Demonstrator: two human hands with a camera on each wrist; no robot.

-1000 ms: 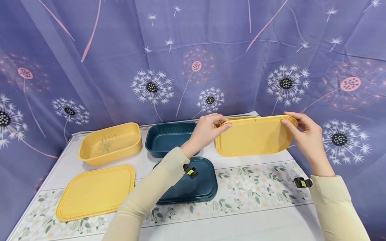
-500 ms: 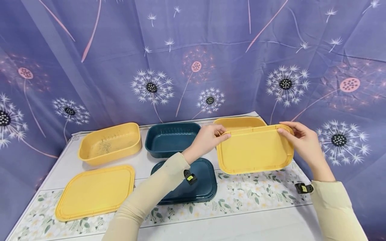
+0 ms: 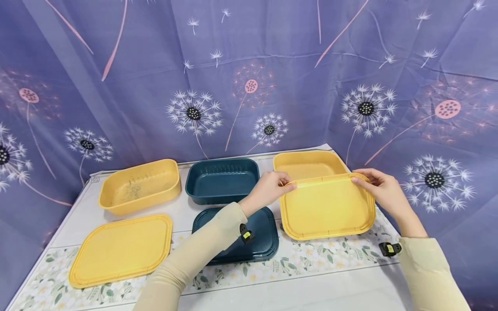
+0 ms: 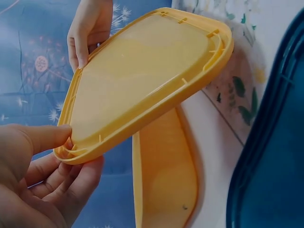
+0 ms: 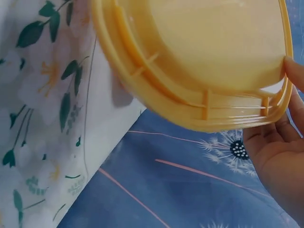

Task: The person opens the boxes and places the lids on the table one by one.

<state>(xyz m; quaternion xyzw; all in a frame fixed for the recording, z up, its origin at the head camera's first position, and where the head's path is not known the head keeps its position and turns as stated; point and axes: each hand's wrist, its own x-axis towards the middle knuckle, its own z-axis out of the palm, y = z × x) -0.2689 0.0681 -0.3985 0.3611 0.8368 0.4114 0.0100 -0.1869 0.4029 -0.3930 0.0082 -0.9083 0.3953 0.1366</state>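
A yellow lid (image 3: 327,209) is tilted up at the right of the table, its ribbed inner side showing in the left wrist view. My left hand (image 3: 268,188) pinches its back left corner between thumb and fingers. At the back right corner my right hand (image 3: 383,190) pinches the same lid, thumb on the near face. Right behind it stands a yellow container (image 3: 309,163), its front partly hidden by the lid. In the right wrist view the lid (image 5: 213,52) hangs above the tabletop, fingers (image 5: 275,137) beneath its rim.
A dark teal container (image 3: 221,181) and a second yellow container (image 3: 140,183) stand along the back. In front of them lie a dark teal lid (image 3: 260,235), partly under my left sleeve, and another yellow lid (image 3: 120,250). A purple dandelion curtain (image 3: 295,77) hangs behind the table.
Both hands have brought the yellow lid toward me and lower, tipping it flatter. The yellow container behind it, mostly covered before, now shows its inside.
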